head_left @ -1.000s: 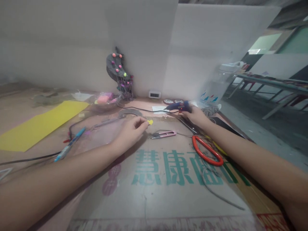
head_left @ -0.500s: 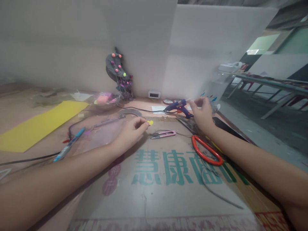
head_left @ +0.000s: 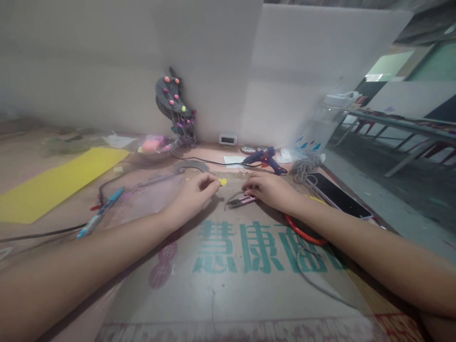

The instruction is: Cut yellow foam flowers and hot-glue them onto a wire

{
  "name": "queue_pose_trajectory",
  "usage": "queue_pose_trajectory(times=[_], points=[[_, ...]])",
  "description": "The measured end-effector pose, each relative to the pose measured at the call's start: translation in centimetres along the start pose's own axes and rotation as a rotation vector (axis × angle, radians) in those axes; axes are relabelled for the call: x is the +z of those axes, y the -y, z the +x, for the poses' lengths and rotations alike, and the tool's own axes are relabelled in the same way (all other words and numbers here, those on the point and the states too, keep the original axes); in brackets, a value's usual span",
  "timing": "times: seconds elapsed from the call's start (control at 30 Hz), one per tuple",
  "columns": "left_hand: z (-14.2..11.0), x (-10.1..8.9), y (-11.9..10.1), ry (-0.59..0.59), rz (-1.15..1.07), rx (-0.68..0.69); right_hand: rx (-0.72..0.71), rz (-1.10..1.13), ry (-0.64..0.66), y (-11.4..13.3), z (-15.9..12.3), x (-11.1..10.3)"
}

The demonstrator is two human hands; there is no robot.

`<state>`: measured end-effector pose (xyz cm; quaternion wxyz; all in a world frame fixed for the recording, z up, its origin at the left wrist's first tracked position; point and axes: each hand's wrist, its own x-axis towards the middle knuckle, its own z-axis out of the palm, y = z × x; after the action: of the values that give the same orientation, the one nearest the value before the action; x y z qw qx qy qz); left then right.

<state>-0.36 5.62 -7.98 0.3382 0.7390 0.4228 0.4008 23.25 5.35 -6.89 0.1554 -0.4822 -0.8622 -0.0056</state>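
In the middle of the view, my left hand (head_left: 195, 195) is closed in a pinch on a small yellow piece (head_left: 223, 182) with rounded edges. To its right, my right hand (head_left: 272, 189) has its fingers closed over the handle end of pink thread snips (head_left: 242, 202), whose blades point left. A grey thread runs by the blades. Partly covered by my right forearm are scissors with red handles (head_left: 302, 233). Behind my right hand a blue glue gun (head_left: 265, 159) rests on the table with a small light glowing.
Grey yarn (head_left: 304, 167), a phone (head_left: 340, 197) and a clear bottle (head_left: 313, 130) stand or lie right. At left are a yellow sheet (head_left: 64, 183) and a blue pen (head_left: 101, 211). A grey crescent ornament (head_left: 171, 99) and small clock (head_left: 228, 139) are at the back.
My right hand has come down and left from beside the glue gun onto the thread snips, which have shifted slightly. The yarn and phone are uncovered. My left hand stays put with the yellow piece.
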Motion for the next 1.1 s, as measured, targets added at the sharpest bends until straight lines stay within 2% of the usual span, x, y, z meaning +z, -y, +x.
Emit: queue_pose_trajectory(times=[0.13,0.27,0.4,0.5,0.63,0.83,0.9,1.03,1.1], points=[[-0.1,0.0,0.1,0.018,-0.019,-0.011,0.08,0.007,0.064,1.2,-0.3,-0.5],[-0.1,0.0,-0.1,0.022,-0.016,-0.02,0.069,-0.011,0.029,2.0,-0.5,0.3],[-0.1,0.0,0.0,0.026,-0.031,-0.015,0.039,0.053,-0.121,1.6,-0.7,1.0],[-0.1,0.0,0.0,0.018,-0.014,-0.008,0.054,0.193,-0.213,1.8,-1.0,1.0],[-0.1,0.0,0.0,0.015,-0.009,-0.013,0.054,0.416,-0.131,2.9,-1.3,0.6],[-0.1,0.0,0.1,0.016,-0.019,-0.016,0.01,0.466,-0.121,3.8,-1.5,0.1],[-0.1,-0.1,0.2,0.008,-0.029,-0.009,0.04,0.493,-0.111,4.1,-1.6,0.0],[-0.1,-0.1,0.1,0.041,-0.064,-0.028,0.169,0.636,0.013,4.8,-1.7,-0.3],[-0.3,-0.1,-0.1,0.054,-0.049,-0.017,0.171,0.607,-0.003,4.8,-1.7,-0.3]])
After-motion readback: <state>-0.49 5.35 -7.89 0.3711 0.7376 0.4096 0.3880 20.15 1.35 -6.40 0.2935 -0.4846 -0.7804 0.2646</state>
